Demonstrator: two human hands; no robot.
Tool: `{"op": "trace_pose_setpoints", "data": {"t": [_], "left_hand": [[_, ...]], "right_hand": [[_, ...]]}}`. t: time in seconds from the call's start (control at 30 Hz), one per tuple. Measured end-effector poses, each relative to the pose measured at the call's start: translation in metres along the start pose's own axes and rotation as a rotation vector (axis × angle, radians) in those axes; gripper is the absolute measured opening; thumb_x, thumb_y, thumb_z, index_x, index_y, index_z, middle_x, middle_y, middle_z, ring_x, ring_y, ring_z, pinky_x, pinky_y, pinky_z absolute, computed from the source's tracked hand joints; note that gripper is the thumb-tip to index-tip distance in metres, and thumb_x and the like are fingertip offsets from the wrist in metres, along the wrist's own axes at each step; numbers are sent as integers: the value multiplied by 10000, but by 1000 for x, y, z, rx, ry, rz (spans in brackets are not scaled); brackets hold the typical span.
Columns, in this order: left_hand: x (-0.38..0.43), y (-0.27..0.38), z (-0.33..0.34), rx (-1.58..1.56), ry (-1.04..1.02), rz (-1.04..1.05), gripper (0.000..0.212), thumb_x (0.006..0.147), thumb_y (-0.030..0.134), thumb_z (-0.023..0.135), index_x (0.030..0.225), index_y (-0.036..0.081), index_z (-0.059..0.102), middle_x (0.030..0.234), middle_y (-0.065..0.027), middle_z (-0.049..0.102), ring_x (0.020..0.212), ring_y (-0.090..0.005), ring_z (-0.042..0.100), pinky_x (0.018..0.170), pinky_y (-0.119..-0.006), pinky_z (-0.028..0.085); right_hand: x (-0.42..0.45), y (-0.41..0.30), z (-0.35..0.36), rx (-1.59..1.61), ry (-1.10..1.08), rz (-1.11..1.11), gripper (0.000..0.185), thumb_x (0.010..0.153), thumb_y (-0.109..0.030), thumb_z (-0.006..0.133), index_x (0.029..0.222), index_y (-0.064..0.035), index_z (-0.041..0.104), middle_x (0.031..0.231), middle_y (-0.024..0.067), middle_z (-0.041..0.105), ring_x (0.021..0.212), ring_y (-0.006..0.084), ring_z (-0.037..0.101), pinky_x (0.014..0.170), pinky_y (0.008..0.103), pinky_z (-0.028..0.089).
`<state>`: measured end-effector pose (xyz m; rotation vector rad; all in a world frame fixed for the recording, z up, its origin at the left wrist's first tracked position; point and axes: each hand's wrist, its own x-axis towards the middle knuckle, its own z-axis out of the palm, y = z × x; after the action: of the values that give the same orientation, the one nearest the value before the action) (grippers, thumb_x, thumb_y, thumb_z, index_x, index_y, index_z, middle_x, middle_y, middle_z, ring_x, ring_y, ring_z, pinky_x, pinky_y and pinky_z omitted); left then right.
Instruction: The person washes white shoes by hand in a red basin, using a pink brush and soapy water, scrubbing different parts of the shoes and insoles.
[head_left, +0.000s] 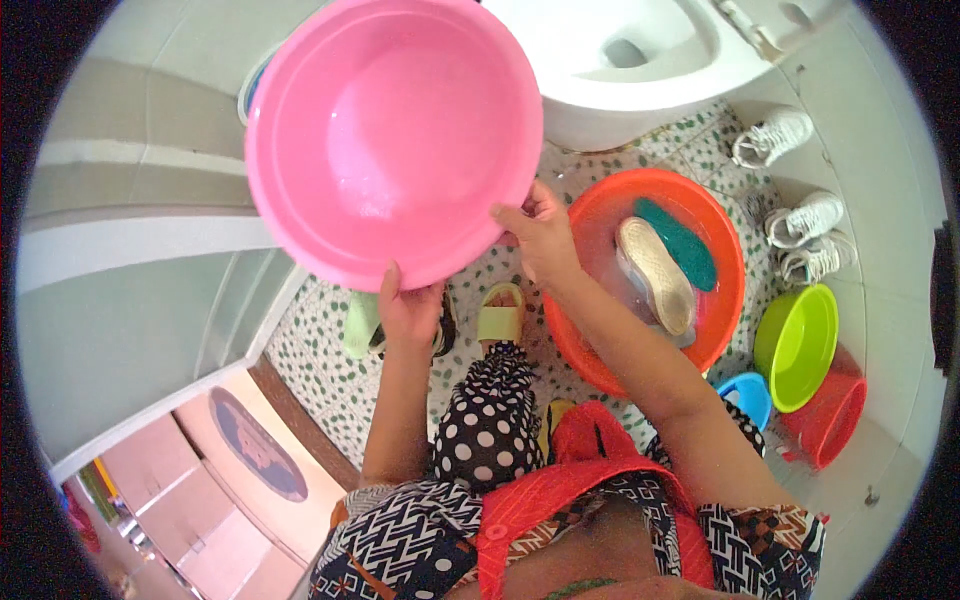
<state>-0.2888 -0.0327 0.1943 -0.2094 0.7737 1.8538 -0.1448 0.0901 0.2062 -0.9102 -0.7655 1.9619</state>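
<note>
A pink plastic basin is held up with its inside facing me, beside the toilet. My left hand grips its near rim, thumb on the inner side. My right hand grips the rim further right, thumb inside and fingers curled behind. Small wet spots glisten inside the basin. Below my right forearm, an orange-red basin stands on the floor. In it lie a beige shoe sole or insole and a dark green insole, side by side; what lies under them is unclear.
A white toilet stands at the far side. White sneakers lean by the right wall, above a lime-green basin, a red bucket and a small blue basin. Left are a glass door and an oval mat.
</note>
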Motion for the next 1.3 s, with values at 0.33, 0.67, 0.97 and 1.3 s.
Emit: {"op": "trace_pose_setpoints", "data": {"t": [0.33, 0.67, 0.97, 1.3], "left_hand": [[-47, 24, 154, 699, -109, 706, 579, 776, -31, 462, 1321, -12, 269, 1245, -129, 425, 1126, -225, 443, 983, -348, 340], [-9, -22, 273, 1452, -196, 1324, 857, 628, 64, 542, 1409, 58, 188, 1438, -280, 37, 1307, -490, 28, 1063, -521, 77], [-6, -93, 314, 1670, -564, 1817, 840, 600, 108, 587, 1376, 264, 305, 1446, -233, 83, 1267, -569, 50, 988, -669, 74], [-20, -82, 282, 1627, -458, 1656, 836, 581, 55, 576, 1368, 64, 295, 1439, -258, 106, 1327, -445, 83, 1073, -505, 108]], "right_hand": [[-14, -76, 29, 391, -93, 8, 219, 857, -84, 507, 1037, 33, 465, 941, 105, 567, 797, 173, 592, 701, 296, 535], [33, -112, 23, 952, 55, 187, 210, 888, -61, 457, 1075, 35, 449, 1024, 127, 523, 911, 206, 572, 771, 316, 536], [83, -129, 20, 993, -763, -116, 394, 906, -162, 433, 1265, -7, 380, 1258, 117, 442, 1144, 216, 434, 979, 330, 363], [93, -105, -14, 852, -397, 321, 415, 919, -176, 422, 1286, -6, 328, 1247, 163, 446, 1135, 268, 467, 940, 368, 430]]}}
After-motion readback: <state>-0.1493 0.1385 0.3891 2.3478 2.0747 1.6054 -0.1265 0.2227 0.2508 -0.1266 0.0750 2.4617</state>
